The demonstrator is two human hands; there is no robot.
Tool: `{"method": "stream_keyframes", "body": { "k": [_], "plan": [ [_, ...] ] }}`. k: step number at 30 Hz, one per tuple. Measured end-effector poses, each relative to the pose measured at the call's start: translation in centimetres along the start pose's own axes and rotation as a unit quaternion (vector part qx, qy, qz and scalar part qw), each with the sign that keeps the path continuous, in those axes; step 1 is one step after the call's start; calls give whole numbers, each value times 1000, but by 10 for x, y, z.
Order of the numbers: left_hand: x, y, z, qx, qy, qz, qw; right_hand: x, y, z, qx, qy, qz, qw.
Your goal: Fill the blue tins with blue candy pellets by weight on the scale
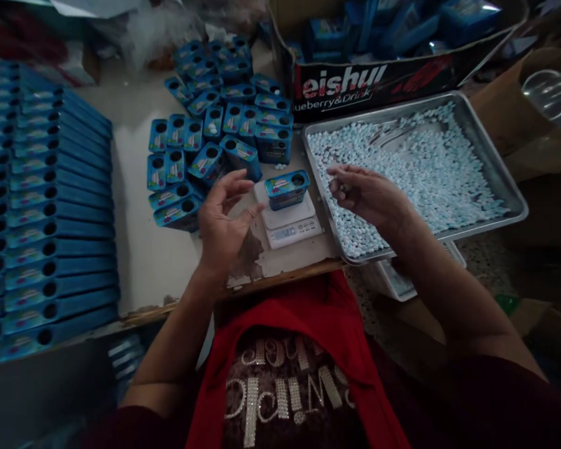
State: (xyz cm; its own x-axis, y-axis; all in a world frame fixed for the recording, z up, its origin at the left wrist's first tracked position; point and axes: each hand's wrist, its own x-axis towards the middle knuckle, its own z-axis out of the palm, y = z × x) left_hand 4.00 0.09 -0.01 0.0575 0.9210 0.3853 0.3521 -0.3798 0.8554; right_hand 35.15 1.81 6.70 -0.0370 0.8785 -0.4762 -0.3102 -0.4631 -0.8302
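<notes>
A blue box point(287, 191) with a round dark hole in its top stands on a small white digital scale point(292, 232), whose display is lit. Just left of the scale is my left hand point(227, 215), its fingers apart and holding nothing. My right hand point(369, 193) hovers over the near left part of a metal tray point(479, 128) spread with small pale blue and white pellets point(430, 168). The fingers of that hand are curled together, with what looks like a few pellets between them. Neither hand touches the box.
Many blue boxes point(175, 165) stand in a loose group behind my left hand. Long stacked rows of them point(56, 218) fill the far left. Behind the tray is a large printed carton point(378, 84) holding more blue packs. A brown bag point(505, 112) stands at the right.
</notes>
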Motion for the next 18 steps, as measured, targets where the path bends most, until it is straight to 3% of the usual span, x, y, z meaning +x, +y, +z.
{"method": "stream_keyframes", "body": {
  "k": [4, 7, 12, 18],
  "plan": [
    [-2, 28, -42, 43, 57, 18, 997, 1, -24, 11, -84, -5, -41, 996],
    [0, 37, -58, 72, 130, 33, 988, 1, -39, 21, -161, -4, -59, 985],
    [7, 29, -62, 62, 212, 93, 971, 0, -51, 43, -217, -6, -54, 975],
    [14, 29, -56, 42, 229, 102, 967, -3, -57, 60, -228, -8, -39, 973]
  ]
}}
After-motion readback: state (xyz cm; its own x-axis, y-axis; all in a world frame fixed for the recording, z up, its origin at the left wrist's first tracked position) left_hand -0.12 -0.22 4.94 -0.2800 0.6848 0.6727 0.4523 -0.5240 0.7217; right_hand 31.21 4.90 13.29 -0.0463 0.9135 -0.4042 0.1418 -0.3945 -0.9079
